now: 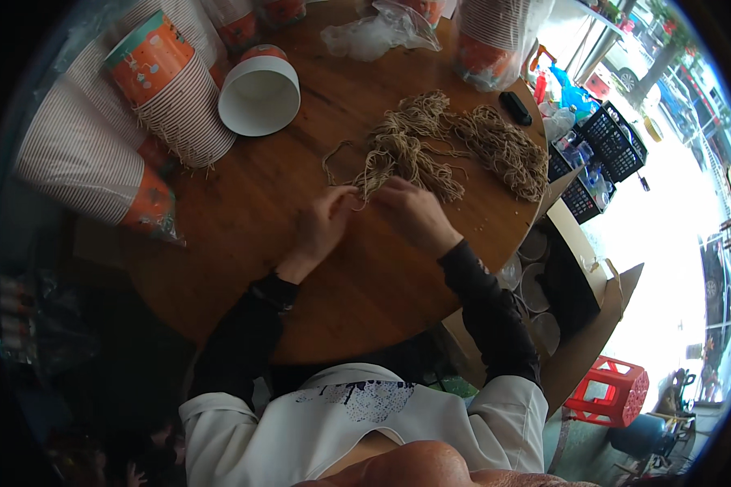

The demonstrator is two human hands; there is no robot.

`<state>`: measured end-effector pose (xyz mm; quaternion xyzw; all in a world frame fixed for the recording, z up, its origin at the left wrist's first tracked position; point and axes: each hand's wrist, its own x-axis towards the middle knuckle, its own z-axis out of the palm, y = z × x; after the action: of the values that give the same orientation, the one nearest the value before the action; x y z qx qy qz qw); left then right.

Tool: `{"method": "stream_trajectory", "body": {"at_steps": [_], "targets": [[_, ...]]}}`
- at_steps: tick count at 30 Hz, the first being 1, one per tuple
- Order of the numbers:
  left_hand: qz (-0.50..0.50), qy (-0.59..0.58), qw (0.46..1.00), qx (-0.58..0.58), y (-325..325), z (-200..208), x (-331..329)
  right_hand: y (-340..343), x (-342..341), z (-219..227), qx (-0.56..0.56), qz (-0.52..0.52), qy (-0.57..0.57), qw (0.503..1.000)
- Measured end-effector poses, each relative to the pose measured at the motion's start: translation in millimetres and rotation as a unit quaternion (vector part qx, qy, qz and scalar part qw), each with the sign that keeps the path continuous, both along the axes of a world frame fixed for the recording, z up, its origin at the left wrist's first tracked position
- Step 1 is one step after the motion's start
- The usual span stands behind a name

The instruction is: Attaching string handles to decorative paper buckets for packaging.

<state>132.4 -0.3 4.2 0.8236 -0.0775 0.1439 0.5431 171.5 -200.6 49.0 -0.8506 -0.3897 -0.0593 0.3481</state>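
A loose heap of tan, tangled strands (414, 146), which look like noodles, lies on the round wooden table (365, 284). My left hand (326, 223) is closed at the heap's near left edge, its fingertips pinching a few strands. Close beside it, my right hand (418, 213) has its fingers bent together on the near side of the same heap; the fingertips are partly hidden among the strands. A second, flatter bundle of strands (508, 150) rests to the right of the heap.
An empty white paper bowl (260, 97) lies tipped at the back left, beside stacked orange paper bowls (170, 89). Another bagged stack (487, 49) and a clear plastic bag (378, 32) sit at the back. A cardboard box (577, 243) with round containers stands beside the table's right edge.
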Motion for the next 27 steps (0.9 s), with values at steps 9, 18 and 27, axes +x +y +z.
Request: {"method": "stream_trajectory", "body": {"at_steps": [9,18,27], "targets": [[0.091,0.028,0.995,-0.032,45,6,0,56,9,-28,-0.073,-0.003,-0.010,0.997],[0.048,0.216,0.900,-0.376,76,9,-32,96,15,28,0.136,0.141,0.169,0.966],[0.013,0.297,0.877,-0.378,82,22,-31,94,8,19,0.095,0.163,0.198,0.962]]}}
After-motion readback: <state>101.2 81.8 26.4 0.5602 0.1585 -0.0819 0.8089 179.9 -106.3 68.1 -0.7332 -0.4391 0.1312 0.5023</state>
